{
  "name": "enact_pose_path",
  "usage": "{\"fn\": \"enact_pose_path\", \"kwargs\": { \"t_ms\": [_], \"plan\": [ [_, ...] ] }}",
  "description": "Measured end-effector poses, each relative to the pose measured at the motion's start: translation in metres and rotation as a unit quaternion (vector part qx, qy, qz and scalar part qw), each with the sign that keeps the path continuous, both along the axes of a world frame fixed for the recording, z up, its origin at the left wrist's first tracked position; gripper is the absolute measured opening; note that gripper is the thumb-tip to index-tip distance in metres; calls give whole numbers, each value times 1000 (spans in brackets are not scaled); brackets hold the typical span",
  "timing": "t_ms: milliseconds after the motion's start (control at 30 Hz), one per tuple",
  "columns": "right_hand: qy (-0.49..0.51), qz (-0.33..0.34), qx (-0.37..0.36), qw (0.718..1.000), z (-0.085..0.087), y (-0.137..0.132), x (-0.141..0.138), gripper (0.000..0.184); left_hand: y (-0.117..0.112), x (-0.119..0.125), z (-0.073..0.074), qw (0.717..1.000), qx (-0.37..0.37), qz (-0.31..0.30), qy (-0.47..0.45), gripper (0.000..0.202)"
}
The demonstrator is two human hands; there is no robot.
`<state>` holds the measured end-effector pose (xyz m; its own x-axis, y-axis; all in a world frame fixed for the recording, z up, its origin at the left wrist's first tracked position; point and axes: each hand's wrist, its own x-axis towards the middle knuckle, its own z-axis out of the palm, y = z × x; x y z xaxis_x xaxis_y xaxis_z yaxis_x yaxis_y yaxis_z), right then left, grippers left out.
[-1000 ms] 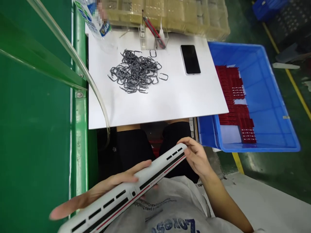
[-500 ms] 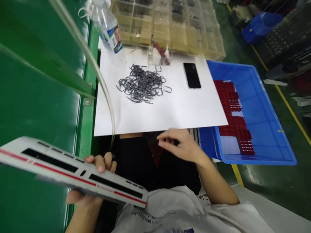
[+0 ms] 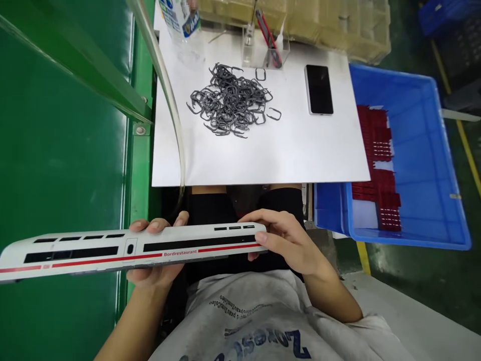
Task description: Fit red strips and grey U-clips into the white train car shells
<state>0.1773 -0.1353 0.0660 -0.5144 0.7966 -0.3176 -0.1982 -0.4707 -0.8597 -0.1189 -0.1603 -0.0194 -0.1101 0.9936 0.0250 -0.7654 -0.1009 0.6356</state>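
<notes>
A long white model train car shell [image 3: 93,250] with black windows and a red stripe lies level across my lap, its side reading "Bordrestaurant". My left hand [image 3: 158,273] grips it from underneath near the middle, fingertips curled over the top edge. My right hand [image 3: 289,240] is closed on the shell's right end. Beyond my knees lies a white board [image 3: 263,155] bearing a heap of several small grey metal clips [image 3: 231,100].
A black phone [image 3: 319,89] lies on the board's right side. A clear holder with a red-handled tool [image 3: 265,47] and a plastic bottle [image 3: 180,22] stand at the back. A blue bin [image 3: 432,150] with red parts sits right; green conveyor frame [image 3: 139,150] at left.
The train shell swung from tilted at my left to level across my lap. My right hand, free half a second ago, came back and took hold of its right end.
</notes>
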Motion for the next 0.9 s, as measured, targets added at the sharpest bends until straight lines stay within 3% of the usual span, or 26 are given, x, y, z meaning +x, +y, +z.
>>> {"fn": "enact_pose_path", "kwargs": {
  "t_ms": [333, 567, 733, 900],
  "plan": [
    [-31, -19, 51, 998, 0, -6, 5, 33, -14, -9, -18, 1000, 24, 8, 16, 67],
    [-81, -30, 90, 992, 0, -9, 8, 30, 0, -6, -21, 984, 169, -53, 7, 63],
    [-122, -58, 147, 980, -2, -8, 7, 25, -3, 5, -22, 988, 155, -23, 1, 63],
    [-85, -36, 118, 989, -2, -6, 10, 29, -9, 8, -23, 992, 125, 13, -3, 65]
  ]
}}
